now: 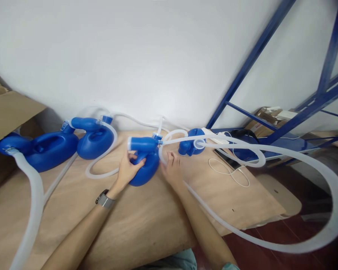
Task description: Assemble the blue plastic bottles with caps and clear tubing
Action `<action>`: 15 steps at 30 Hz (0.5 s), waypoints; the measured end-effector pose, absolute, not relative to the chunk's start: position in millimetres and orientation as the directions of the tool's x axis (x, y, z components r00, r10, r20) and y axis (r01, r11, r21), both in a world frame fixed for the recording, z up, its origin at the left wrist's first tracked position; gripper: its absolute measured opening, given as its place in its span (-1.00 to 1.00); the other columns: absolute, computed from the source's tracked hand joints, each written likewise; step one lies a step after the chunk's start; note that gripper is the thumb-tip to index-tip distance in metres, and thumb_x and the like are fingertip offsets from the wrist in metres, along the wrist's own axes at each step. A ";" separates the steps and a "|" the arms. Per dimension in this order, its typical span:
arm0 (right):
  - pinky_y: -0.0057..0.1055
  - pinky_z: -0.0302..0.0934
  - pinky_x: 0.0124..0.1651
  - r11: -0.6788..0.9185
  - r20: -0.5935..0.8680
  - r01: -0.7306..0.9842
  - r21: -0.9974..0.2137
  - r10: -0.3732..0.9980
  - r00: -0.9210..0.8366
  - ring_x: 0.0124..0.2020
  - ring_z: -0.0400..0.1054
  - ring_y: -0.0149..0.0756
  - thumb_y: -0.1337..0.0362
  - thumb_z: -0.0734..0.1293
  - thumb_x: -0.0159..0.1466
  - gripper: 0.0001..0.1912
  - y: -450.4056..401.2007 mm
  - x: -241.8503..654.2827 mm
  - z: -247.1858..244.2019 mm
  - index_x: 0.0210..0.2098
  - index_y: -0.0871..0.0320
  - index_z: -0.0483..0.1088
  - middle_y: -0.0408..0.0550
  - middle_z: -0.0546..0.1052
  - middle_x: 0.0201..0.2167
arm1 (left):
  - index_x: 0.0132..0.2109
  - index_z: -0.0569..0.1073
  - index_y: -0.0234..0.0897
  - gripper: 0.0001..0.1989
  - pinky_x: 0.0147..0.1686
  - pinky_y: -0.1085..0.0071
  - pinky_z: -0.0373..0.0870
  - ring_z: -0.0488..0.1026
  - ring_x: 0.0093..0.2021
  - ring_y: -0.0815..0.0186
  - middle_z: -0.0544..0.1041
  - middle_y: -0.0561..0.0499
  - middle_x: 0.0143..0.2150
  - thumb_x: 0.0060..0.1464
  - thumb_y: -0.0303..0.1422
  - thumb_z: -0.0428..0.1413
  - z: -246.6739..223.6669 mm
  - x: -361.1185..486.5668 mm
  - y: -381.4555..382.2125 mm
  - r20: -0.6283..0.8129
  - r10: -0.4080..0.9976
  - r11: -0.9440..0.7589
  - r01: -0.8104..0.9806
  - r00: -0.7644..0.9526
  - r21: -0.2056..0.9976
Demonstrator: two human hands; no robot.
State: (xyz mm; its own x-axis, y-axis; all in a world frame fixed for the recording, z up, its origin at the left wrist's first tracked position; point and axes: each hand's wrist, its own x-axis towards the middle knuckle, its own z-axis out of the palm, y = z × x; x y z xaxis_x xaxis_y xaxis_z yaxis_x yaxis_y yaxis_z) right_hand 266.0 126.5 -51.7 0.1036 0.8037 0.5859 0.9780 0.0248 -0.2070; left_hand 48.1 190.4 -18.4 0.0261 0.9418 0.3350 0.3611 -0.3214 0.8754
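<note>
1. The blue bottle (148, 170) is on the table (146, 228), between the two hands and in front of the person. It lies to the right of the left hand (129, 167) and to the left of the right hand (171, 168).
2. Its neck (143, 144) sets the long axis: roughly crosswise to the person, white rim to the left, narrow end to the right. The rounded body sits on the person's side of the neck.
3. The left hand is nearer, in contact with the bottle's left side. Its thumb lies across the body, the other fingers bent around by the neck, so the hand is partly closed on the bottle.
4. The right hand is at the bottle's right side, with fingers bent and drawn together, beside the clear tube (162, 155). The tube runs behind that hand; whether the fingers pinch it or merely rest against it, I cannot tell.
5. Another bottle (193, 144) lies beyond the right hand, to its right, with a phone (228, 159) farther right. Two more bottles stand at the left, near a box (14, 108).
</note>
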 end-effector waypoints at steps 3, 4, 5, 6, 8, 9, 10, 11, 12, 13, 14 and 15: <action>0.08 0.39 0.14 0.133 0.640 0.974 -0.182 0.768 0.015 0.11 0.43 0.13 0.05 0.24 0.51 -0.51 106.7 250.0 -34.6 0.26 0.21 0.45 0.36 0.51 0.10 | -0.03 0.39 -0.19 -0.46 -0.23 0.28 0.44 0.55 -0.29 0.19 0.53 0.10 -0.33 -0.07 -0.10 0.39 -19.8 50.8 194.5 0.334 0.942 -0.325 0.343 0.035 0.881; 0.07 0.41 0.12 0.159 0.638 0.973 -0.168 0.770 -0.015 0.10 0.43 0.12 0.05 0.25 0.50 -0.52 97.5 244.6 -27.4 0.26 0.18 0.46 0.34 0.50 0.12 | -0.05 0.38 -0.19 -0.48 -0.22 0.27 0.44 0.55 -0.29 0.19 0.53 0.10 -0.33 -0.06 -0.10 0.38 -20.2 51.7 195.8 0.334 0.942 -0.329 0.335 0.043 0.883; 0.05 0.42 0.10 0.181 0.634 0.971 -0.158 0.772 -0.041 0.11 0.43 0.12 0.06 0.26 0.50 -0.54 88.1 239.3 -19.6 0.26 0.14 0.47 0.31 0.48 0.14 | -0.06 0.37 -0.19 -0.50 -0.20 0.27 0.43 0.54 -0.28 0.19 0.52 0.09 -0.32 -0.05 -0.10 0.38 -20.5 52.5 196.8 0.334 0.941 -0.332 0.328 0.052 0.884; 0.04 0.42 0.11 0.204 0.635 0.966 -0.158 0.770 -0.059 0.13 0.41 0.12 0.09 0.27 0.49 -0.57 79.3 234.3 -11.3 0.25 0.11 0.48 0.29 0.47 0.16 | -0.06 0.37 -0.19 -0.50 -0.19 0.26 0.44 0.54 -0.27 0.19 0.52 0.09 -0.32 -0.05 -0.11 0.38 -20.5 53.1 197.6 0.334 0.941 -0.334 0.324 0.060 0.885; 0.03 0.41 0.16 0.264 0.656 0.947 -0.185 0.751 -0.081 0.19 0.39 0.10 0.14 0.29 0.48 -0.60 67.2 226.5 6.0 0.24 0.09 0.49 0.25 0.46 0.17 | 0.00 0.36 -0.19 -0.47 -0.15 0.26 0.45 0.54 -0.23 0.19 0.52 0.09 -0.29 -0.03 -0.12 0.37 -19.7 53.3 198.1 0.335 0.939 -0.342 0.307 0.079 0.888; 0.03 0.39 0.20 0.295 0.673 0.933 -0.207 0.735 -0.083 0.21 0.37 0.08 0.16 0.29 0.48 -0.61 65.4 224.3 14.8 0.24 0.09 0.49 0.23 0.46 0.18 | 0.05 0.35 -0.19 -0.44 -0.13 0.26 0.45 0.54 -0.21 0.20 0.52 0.09 -0.27 -0.02 -0.12 0.37 -18.8 52.8 197.9 0.336 0.937 -0.348 0.295 0.093 0.890; 0.03 0.36 0.25 0.325 0.689 0.917 -0.231 0.720 -0.082 0.23 0.36 0.06 0.17 0.29 0.49 -0.60 67.1 223.3 23.2 0.27 0.08 0.47 0.21 0.46 0.18 | 0.09 0.35 -0.19 -0.41 -0.11 0.26 0.46 0.54 -0.19 0.20 0.51 0.09 -0.25 -0.01 -0.12 0.37 -17.5 51.9 197.6 0.340 0.934 -0.357 0.286 0.109 0.889; 0.03 0.34 0.30 0.346 0.704 0.903 -0.256 0.707 -0.071 0.26 0.35 0.03 0.17 0.28 0.49 -0.58 72.3 223.8 31.1 0.30 0.08 0.43 0.20 0.46 0.20 | 0.11 0.35 -0.19 -0.39 -0.10 0.26 0.45 0.52 -0.20 0.22 0.49 0.10 -0.25 0.00 -0.11 0.37 -15.8 50.5 197.2 0.345 0.930 -0.367 0.286 0.124 0.885; 0.03 0.30 0.34 0.355 0.715 0.892 -0.280 0.697 -0.053 0.29 0.33 0.01 0.17 0.27 0.50 -0.55 80.9 225.6 38.1 0.34 0.09 0.40 0.20 0.45 0.23 | 0.12 0.35 -0.19 -0.38 -0.12 0.27 0.45 0.50 -0.22 0.23 0.46 0.11 -0.26 0.00 -0.09 0.38 -13.7 48.9 197.0 0.348 0.928 -0.373 0.295 0.133 0.880; 0.03 0.26 0.39 0.353 0.724 0.886 -0.300 0.689 -0.029 0.33 0.31 0.00 0.17 0.26 0.52 -0.52 92.1 228.4 43.9 0.38 0.10 0.35 0.21 0.43 0.27 | 0.13 0.36 -0.19 -0.37 -0.14 0.28 0.45 0.48 -0.24 0.25 0.42 0.12 -0.27 0.00 -0.07 0.39 -11.2 47.0 197.0 0.348 0.928 -0.373 0.313 0.133 0.874; 0.03 0.22 0.42 0.342 0.729 0.885 -0.315 0.684 -0.005 0.39 0.26 0.00 0.16 0.24 0.53 -0.49 105.3 232.2 48.3 0.41 0.12 0.31 0.23 0.40 0.32 | 0.15 0.37 -0.19 -0.35 -0.16 0.29 0.45 0.46 -0.26 0.26 0.40 0.12 -0.28 0.02 -0.04 0.38 -8.3 45.1 197.4 0.349 0.930 -0.368 0.330 0.117 0.869; 0.03 0.17 0.46 0.325 0.730 0.889 -0.322 0.683 0.015 0.44 0.20 0.01 0.14 0.23 0.53 -0.47 119.2 236.4 51.3 0.43 0.15 0.29 0.24 0.37 0.37 | 0.18 0.38 -0.19 -0.34 -0.17 0.29 0.46 0.45 -0.25 0.25 0.39 0.10 -0.25 0.04 -0.02 0.37 -4.9 43.2 198.4 0.351 0.931 -0.363 0.336 0.096 0.869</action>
